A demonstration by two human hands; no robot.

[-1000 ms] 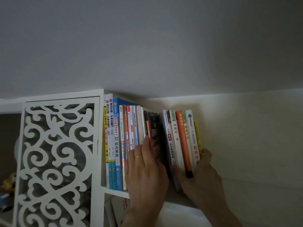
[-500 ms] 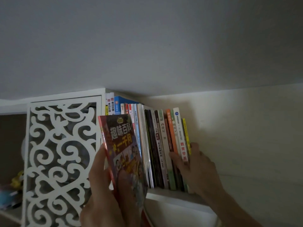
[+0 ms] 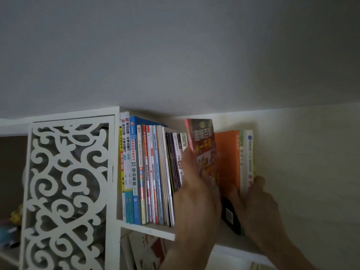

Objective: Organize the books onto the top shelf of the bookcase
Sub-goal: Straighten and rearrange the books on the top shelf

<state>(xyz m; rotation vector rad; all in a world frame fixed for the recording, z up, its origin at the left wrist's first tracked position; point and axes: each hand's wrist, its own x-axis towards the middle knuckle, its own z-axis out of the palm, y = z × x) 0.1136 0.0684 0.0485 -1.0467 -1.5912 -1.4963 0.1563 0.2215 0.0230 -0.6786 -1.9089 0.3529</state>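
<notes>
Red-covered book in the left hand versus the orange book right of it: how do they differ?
The red-covered book tilts with its illustrated front cover showing and rises above the row; the orange book stands lower, its plain cover exposed. The left hand grips the red-covered book; the right hand holds the orange book's group from the right. Both are at the top shelf.

On the top shelf [image 3: 148, 229], a gap between the upright row of books [image 3: 152, 176] and the orange book [image 3: 227, 162] is filled by a red-covered book [image 3: 202, 145] and the left hand [image 3: 194, 199]. The right end is blocked by the right hand [image 3: 261, 207] and the wall [image 3: 302, 172]. Little clearance is left under the ceiling [image 3: 175, 55]. The left side is closed by a white fretwork panel [image 3: 66, 191].
</notes>
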